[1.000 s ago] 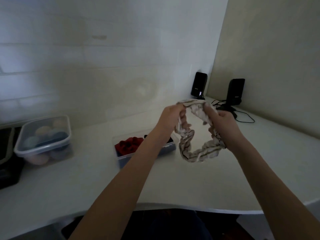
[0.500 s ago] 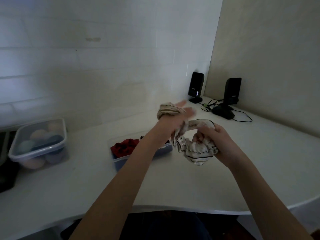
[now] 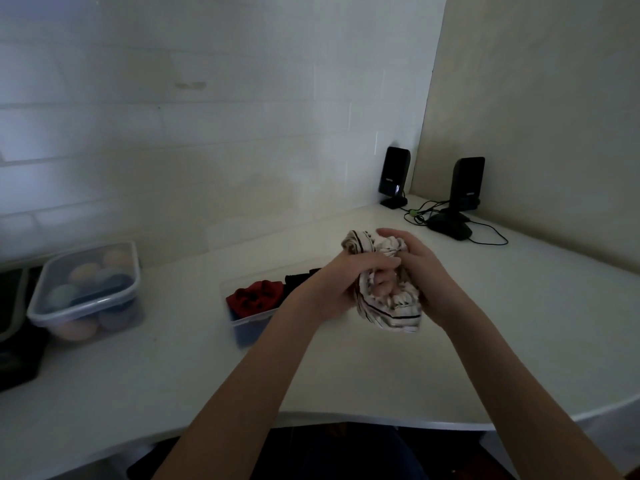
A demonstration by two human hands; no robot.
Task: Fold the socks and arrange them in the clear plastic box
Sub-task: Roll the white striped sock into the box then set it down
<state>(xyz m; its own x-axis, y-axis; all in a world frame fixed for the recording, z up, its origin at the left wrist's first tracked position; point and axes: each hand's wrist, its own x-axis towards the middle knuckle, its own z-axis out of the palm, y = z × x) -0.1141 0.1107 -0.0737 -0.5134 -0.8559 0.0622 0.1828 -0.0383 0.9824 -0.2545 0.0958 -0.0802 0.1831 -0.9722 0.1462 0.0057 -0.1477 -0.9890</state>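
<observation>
Both my hands hold a bunched white sock with dark stripes (image 3: 388, 311) in the air above the white desk. My left hand (image 3: 341, 284) grips its left side, with fingers pushed into the fabric. My right hand (image 3: 420, 263) wraps over its top and right side. Just behind my left wrist lies an open clear plastic box (image 3: 247, 323). A red sock bundle (image 3: 254, 296) and a dark one (image 3: 299, 278) sit inside it. My left forearm hides the right part of that box.
A lidded clear box (image 3: 86, 289) with several pastel and blue sock balls stands at the far left beside a black object (image 3: 14, 348). Two black speakers (image 3: 394, 176) (image 3: 465, 188) with cables (image 3: 485, 237) stand in the back right corner. The desk's curved front edge (image 3: 346, 419) runs below my forearms.
The sock was stretched into an open loop between my hands. Since then my hands have come together and the sock is bunched into a compact wad between them.
</observation>
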